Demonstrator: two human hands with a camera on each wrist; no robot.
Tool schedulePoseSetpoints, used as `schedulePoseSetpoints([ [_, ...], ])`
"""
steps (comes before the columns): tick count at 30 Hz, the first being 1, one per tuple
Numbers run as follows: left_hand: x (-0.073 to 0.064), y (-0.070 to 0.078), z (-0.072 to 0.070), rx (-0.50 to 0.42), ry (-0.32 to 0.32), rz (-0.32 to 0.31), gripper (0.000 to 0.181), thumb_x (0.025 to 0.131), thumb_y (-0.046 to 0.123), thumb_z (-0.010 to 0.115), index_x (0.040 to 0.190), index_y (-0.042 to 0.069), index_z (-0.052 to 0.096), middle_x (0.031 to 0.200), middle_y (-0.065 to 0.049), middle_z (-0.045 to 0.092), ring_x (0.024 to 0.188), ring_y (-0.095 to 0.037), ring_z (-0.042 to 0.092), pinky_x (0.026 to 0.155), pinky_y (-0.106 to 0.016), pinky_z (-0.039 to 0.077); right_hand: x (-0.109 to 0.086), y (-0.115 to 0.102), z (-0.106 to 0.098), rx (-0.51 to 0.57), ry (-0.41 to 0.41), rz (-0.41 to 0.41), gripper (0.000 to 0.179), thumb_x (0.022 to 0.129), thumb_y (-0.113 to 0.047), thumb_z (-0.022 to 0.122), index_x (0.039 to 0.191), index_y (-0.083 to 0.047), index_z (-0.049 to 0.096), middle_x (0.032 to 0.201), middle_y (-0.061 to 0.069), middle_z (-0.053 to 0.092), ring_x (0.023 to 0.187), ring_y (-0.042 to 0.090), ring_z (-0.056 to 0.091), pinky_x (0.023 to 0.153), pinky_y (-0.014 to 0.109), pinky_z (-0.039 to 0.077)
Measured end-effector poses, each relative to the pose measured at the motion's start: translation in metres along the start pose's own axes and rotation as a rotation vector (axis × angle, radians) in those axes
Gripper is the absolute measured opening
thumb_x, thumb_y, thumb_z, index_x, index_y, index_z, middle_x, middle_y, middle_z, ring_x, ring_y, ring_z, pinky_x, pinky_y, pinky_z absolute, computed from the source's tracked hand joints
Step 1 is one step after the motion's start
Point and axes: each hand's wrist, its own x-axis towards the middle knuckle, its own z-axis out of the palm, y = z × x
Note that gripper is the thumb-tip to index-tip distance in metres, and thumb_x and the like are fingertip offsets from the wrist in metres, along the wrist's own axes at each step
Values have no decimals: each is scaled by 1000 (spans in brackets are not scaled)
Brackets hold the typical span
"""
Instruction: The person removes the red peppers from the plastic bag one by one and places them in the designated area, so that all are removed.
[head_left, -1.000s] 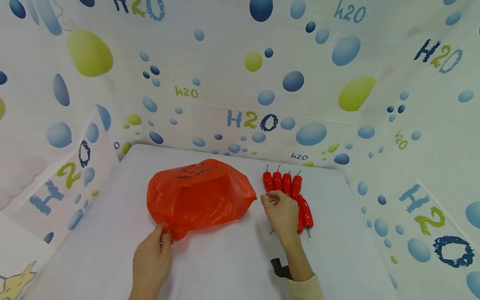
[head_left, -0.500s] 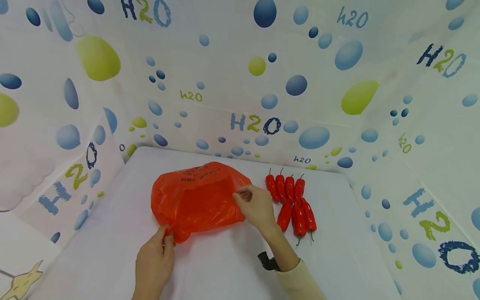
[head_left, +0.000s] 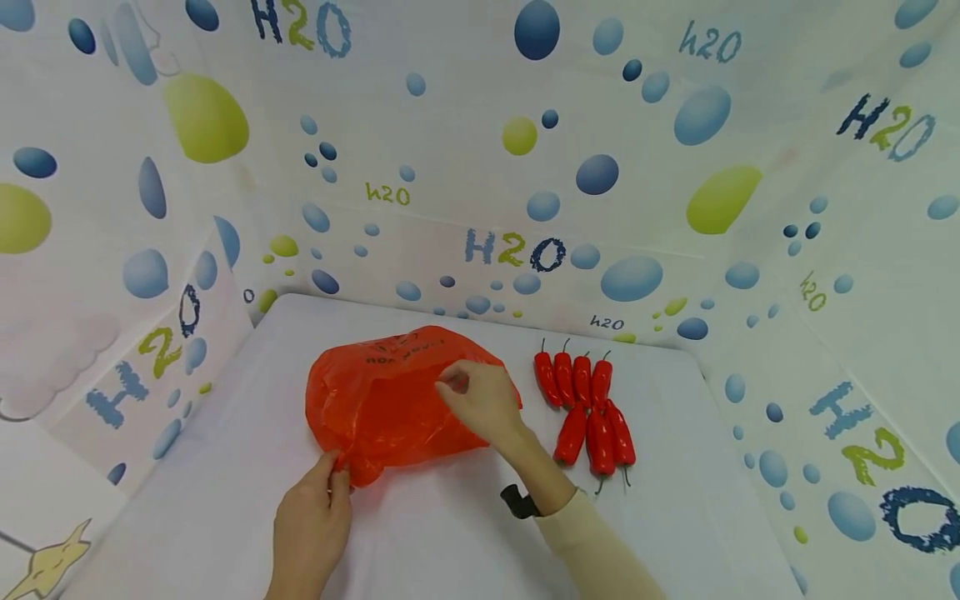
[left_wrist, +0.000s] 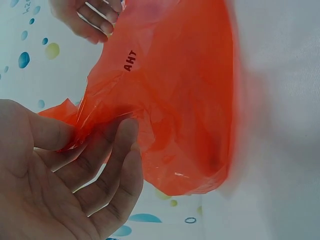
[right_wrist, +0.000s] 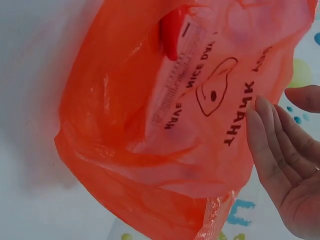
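Note:
A thin red plastic bag (head_left: 405,417) with dark lettering lies on the table with its mouth toward me. At its near left corner my left hand (head_left: 311,517) pinches the rim between thumb and fingers, which the left wrist view shows as well (left_wrist: 85,165). My right hand (head_left: 480,400) is in front of the bag's mouth, its fingers loosely bent. Nothing is between thumb and fingers of the right hand (right_wrist: 285,150) in the right wrist view. A shiny red piece, like a chili pepper's tip (right_wrist: 172,37), shows inside the bag.
Right of the bag, several glossy red chili peppers (head_left: 600,437) lie in two rows on the white table (head_left: 442,542). A white curtain (head_left: 450,133) with blue and green bubbles encloses the back and sides. A black band (head_left: 517,502) is on my right wrist.
My right hand has moved left from over the chili peppers to the bag's mouth, uncovering the near row. My left hand still pinches the bag's rim. The head view has shifted slightly.

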Motion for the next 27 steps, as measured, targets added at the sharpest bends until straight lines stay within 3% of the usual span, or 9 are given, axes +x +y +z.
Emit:
schedulePoseSetpoints([
  [12, 0, 2, 1, 5, 0, 16, 30, 106, 14, 51, 128, 0, 66, 91, -10, 75, 79, -28, 67, 79, -53, 59, 19, -8, 16, -75, -156, 5, 17, 97, -28, 74, 107, -15, 79, 88, -11, 73, 80, 6, 64, 68, 20, 55],
  [20, 0, 3, 1, 3, -12, 7, 30, 106, 14, 51, 129, 1, 66, 91, -9, 75, 80, -28, 66, 80, -53, 59, 30, -20, 33, -85, -303, 55, 25, 97, -28, 76, 116, -12, 76, 87, -8, 72, 71, 7, 64, 64, 20, 56],
  [27, -1, 1, 0, -4, 9, 19, 28, 105, 12, 54, 126, 0, 67, 88, -8, 74, 76, -26, 65, 77, -53, 58, 42, -28, 58, -104, -389, 92, 28, 96, -27, 77, 116, -8, 73, 70, -5, 65, 59, 12, 62, 56, 21, 54],
])
